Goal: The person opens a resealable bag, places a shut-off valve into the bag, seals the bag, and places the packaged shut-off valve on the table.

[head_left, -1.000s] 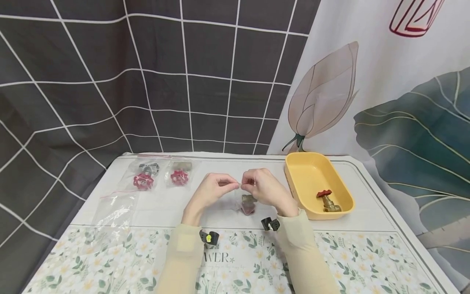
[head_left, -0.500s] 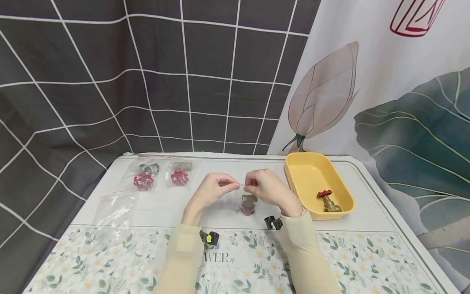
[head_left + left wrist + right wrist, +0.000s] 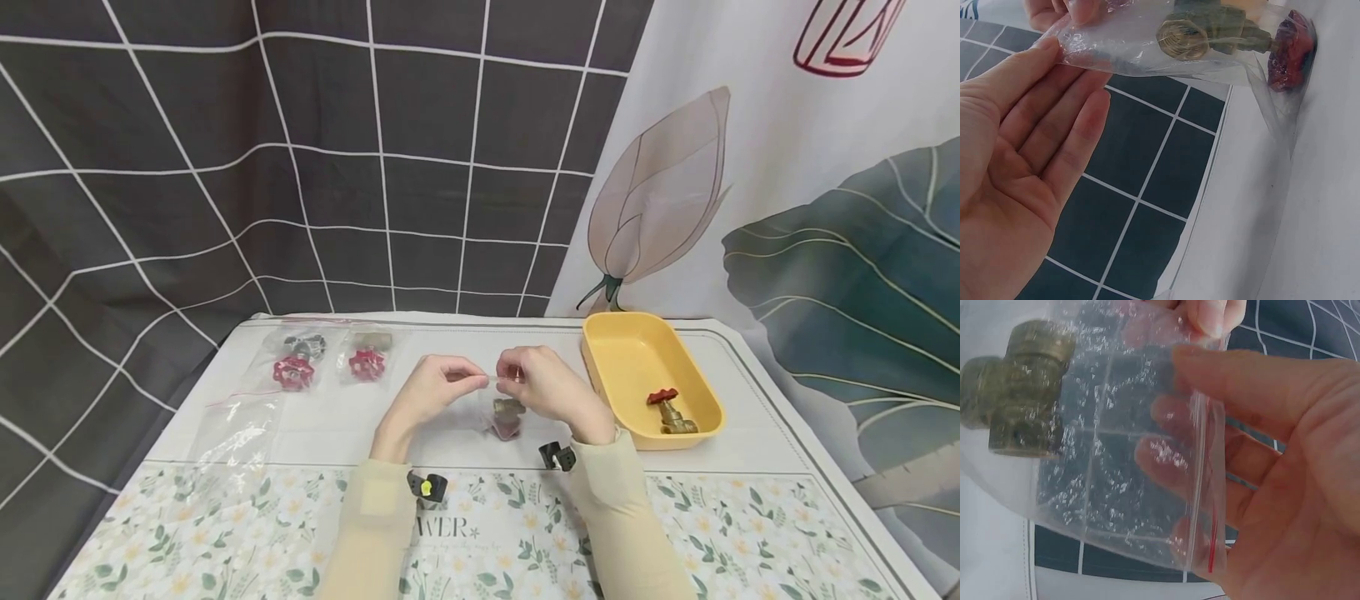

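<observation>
Both hands hold a clear zip-lock bag [image 3: 1119, 487] by its top, above the table. Thumb and fingertips of my left hand [image 3: 435, 389] pinch one end of the bag's mouth. My right hand [image 3: 546, 385] pinches the mouth close beside it; in the right wrist view the thumb lies in front and several fingers show through the film behind, near the red zip line. Inside the bag hangs a brass gate valve [image 3: 1216, 34], its red handwheel [image 3: 1291, 56] at the lower end, down by the white cloth.
At the right stands a yellow tray [image 3: 617, 358] with an unbagged brass valve [image 3: 671, 412] in it. Two bagged valves, one bagged valve [image 3: 294, 362] beside another bagged valve [image 3: 367, 358], lie at the back left. An empty zip-lock bag [image 3: 234, 437] lies in front of them.
My right hand has shifted slightly to the right along the bag's mouth, its fingertips now a little apart from the left ones. The left hand has stayed in place.
</observation>
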Tool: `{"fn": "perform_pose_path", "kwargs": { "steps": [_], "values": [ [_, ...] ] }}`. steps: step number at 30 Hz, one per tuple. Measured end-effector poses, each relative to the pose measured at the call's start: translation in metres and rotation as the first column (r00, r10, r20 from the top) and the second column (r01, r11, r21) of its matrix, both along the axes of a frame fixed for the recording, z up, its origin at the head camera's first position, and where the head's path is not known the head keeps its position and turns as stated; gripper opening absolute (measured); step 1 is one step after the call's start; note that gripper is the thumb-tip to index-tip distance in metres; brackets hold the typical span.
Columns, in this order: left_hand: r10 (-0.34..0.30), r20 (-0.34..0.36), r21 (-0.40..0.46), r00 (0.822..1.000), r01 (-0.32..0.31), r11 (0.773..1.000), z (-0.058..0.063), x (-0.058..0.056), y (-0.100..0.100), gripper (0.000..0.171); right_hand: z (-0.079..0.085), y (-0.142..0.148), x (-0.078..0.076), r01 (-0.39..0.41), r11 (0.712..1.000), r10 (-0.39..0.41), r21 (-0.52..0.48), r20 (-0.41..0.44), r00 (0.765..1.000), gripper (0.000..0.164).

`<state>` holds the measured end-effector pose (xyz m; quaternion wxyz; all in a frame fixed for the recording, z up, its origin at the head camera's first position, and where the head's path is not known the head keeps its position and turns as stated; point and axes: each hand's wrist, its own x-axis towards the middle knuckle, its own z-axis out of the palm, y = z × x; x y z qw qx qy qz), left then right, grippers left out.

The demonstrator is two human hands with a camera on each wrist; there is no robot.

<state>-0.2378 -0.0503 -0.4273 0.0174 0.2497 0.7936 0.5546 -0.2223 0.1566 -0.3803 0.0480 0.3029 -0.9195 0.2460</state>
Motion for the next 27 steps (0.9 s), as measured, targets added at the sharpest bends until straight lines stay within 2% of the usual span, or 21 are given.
{"fn": "perform_pose_path", "kwargs": {
  "steps": [5, 15, 22, 27],
  "values": [
    [0.001, 0.004, -0.006, 1.000, -0.001, 1.000, 0.0021, -0.0004, 0.0016, 0.012, 0.0004, -0.0006, -0.0008, 0.008, 1.000, -0.008, -0.003, 0.012, 1.000, 0.016],
    [-0.010, 0.007, -0.009, 1.000, 0.010, 1.000, 0.0015, -0.0001, 0.0028, 0.011, -0.0034, 0.0000, -0.0015, -0.048, 0.998, 0.048, -0.043, -0.007, 0.999, 0.020],
    [-0.011, 0.013, 0.002, 1.000, 0.011, 1.000, 0.0012, 0.0018, 0.0030, 0.013, -0.0027, -0.0021, -0.0016, -0.050, 0.998, 0.049, -0.025, -0.012, 0.999, 0.009],
    [-0.014, 0.031, -0.011, 0.999, 0.015, 1.000, 0.0026, 0.0022, 0.0035, 0.014, -0.0020, -0.0023, -0.0024, -0.041, 0.998, 0.041, -0.040, -0.015, 0.999, 0.011]
  ]
}}
